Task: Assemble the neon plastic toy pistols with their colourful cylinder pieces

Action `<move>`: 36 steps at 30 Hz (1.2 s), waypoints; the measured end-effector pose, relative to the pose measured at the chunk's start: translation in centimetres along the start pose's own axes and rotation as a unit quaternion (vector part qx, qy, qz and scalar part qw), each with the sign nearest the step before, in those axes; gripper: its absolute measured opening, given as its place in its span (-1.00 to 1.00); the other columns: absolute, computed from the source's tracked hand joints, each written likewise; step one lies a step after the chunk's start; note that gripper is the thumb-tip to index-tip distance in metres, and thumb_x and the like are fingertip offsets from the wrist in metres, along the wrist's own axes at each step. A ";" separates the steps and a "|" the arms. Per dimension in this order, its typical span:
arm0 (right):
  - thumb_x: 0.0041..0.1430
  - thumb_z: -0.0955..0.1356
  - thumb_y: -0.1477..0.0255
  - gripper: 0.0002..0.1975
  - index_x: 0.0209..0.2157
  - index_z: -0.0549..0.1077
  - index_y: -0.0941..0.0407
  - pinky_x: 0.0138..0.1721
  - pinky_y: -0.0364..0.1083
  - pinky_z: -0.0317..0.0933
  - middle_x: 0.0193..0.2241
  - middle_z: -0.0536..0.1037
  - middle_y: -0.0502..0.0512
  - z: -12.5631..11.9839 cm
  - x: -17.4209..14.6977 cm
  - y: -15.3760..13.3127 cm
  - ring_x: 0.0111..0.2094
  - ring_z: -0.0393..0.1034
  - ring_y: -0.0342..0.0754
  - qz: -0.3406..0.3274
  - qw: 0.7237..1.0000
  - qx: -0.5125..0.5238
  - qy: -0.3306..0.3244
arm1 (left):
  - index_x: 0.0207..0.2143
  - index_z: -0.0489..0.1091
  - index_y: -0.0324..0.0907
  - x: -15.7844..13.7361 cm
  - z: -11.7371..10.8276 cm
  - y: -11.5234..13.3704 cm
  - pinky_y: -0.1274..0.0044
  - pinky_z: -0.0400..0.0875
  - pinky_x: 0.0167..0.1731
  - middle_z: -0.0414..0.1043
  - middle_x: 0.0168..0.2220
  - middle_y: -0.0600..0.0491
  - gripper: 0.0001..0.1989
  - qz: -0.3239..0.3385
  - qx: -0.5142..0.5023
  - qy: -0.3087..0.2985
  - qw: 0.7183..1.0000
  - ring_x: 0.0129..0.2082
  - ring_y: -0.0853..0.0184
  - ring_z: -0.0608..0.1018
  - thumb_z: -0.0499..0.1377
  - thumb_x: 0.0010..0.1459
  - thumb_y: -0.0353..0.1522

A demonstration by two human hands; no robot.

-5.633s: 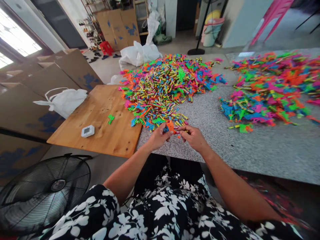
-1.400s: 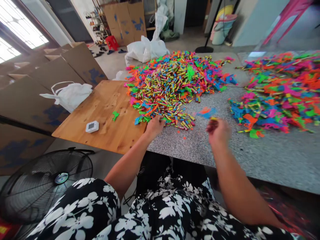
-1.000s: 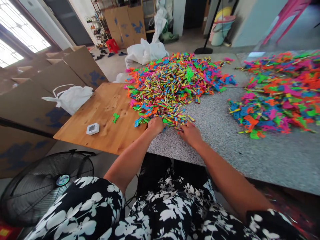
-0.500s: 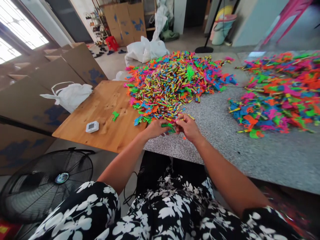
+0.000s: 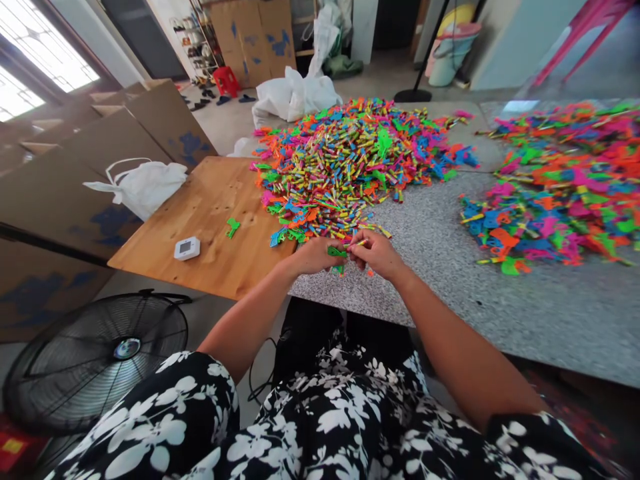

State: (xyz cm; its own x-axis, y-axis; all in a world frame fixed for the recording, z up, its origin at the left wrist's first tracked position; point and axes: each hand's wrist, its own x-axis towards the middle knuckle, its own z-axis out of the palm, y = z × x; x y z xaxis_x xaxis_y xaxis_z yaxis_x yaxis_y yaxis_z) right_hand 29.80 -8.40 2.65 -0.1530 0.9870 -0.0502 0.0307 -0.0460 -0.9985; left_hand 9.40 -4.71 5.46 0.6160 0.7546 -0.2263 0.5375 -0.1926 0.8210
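Observation:
Close to the table's front edge, my left hand (image 5: 315, 256) is closed on a green plastic toy piece (image 5: 337, 252), possibly gun-shaped, part of it hidden by the fingers. My right hand (image 5: 379, 256) touches or nearly touches it from the other side. Its thumb and index finger pinch a small pink-and-yellow stick (image 5: 363, 243), whose inner end is covered. Just beyond both hands spreads a heap of small coloured sticks and plastic pieces (image 5: 345, 150). An orange bit (image 5: 370, 273) lies beside my right hand on the speckled grey tabletop (image 5: 425, 267).
On the wooden board (image 5: 210, 193) at left lie a white digital timer (image 5: 187, 248) and a loose green piece (image 5: 233, 227). A second colourful heap (image 5: 555, 193) covers the right side. A black fan (image 5: 125, 350) stands at lower left, near cardboard boxes (image 5: 165, 120).
The hands stay together in nearly the same place. The small stick in my right hand now shows more clearly between the fingertips, and the green piece has turned slightly. The view has shifted a little.

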 end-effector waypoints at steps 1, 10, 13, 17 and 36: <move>0.05 0.44 0.35 -0.83 -0.34 0.40 0.06 -0.65 -0.18 0.17 -0.61 0.50 -0.07 -0.1 0.0 0.0 -0.68 0.28 -0.17 -0.004 1.000 -0.030 -0.001 | -0.17 0.60 -0.20 0.0 -0.1 0.1 0.62 0.28 -0.51 0.42 -0.60 0.17 -0.77 -0.002 0.007 -0.004 1.000 -0.58 0.45 0.46 0.33 0.16 -0.27; 0.05 0.40 0.39 -0.89 -0.34 0.41 0.06 -0.67 -0.18 0.12 -0.62 0.48 -0.08 -0.6 -0.5 -0.3 -0.68 0.26 -0.17 -0.006 0.995 -0.088 -0.048 | -0.21 0.62 -0.16 0.2 -0.4 0.5 0.61 0.31 -0.51 0.48 -0.55 0.14 -0.78 -0.010 0.055 -0.050 0.997 -0.58 0.43 0.51 0.31 0.12 -0.27; 0.05 0.40 0.38 -0.89 -0.35 0.42 0.07 -0.67 -0.18 0.13 -0.63 0.47 -0.09 -0.7 -0.6 -0.3 -0.68 0.27 -0.17 0.004 0.996 -0.060 -0.062 | -0.23 0.61 -0.16 0.2 -0.7 0.5 0.61 0.34 -0.49 0.53 -0.49 0.12 -0.78 -0.004 0.037 -0.077 0.996 -0.55 0.43 0.52 0.32 0.10 -0.25; 0.06 0.40 0.36 -0.87 -0.35 0.40 0.07 -0.66 -0.18 0.13 -0.64 0.46 -0.10 -0.9 -0.4 0.3 -0.69 0.25 -0.17 0.013 0.997 0.001 -0.073 | -0.19 0.62 -0.16 0.2 -1.0 0.4 0.60 0.36 -0.46 0.56 -0.46 0.11 -0.73 0.001 0.015 -0.096 0.995 -0.54 0.44 0.52 0.34 0.10 -0.21; -0.01 0.46 0.28 -0.80 -0.39 0.42 0.05 -0.58 -0.15 0.08 -0.61 0.38 -0.10 -4.8 -0.9 3.0 -0.60 0.22 -0.13 0.032 0.992 -0.059 0.105 | -0.19 0.59 -0.15 0.8 -0.5 -1.6 0.53 0.41 -0.31 0.64 -0.30 0.01 -0.77 -0.066 0.068 0.108 0.990 -0.37 0.32 0.60 0.32 0.19 -0.21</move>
State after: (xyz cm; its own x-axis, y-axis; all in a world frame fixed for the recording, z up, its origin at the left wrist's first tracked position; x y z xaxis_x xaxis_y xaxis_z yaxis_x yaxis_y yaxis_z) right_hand 34.78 -8.73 -0.23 0.0617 0.9936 -0.0942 0.1502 -0.1026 -0.9833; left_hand 8.77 -3.52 4.21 0.4061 0.8924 -0.1969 0.6860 -0.1553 0.7108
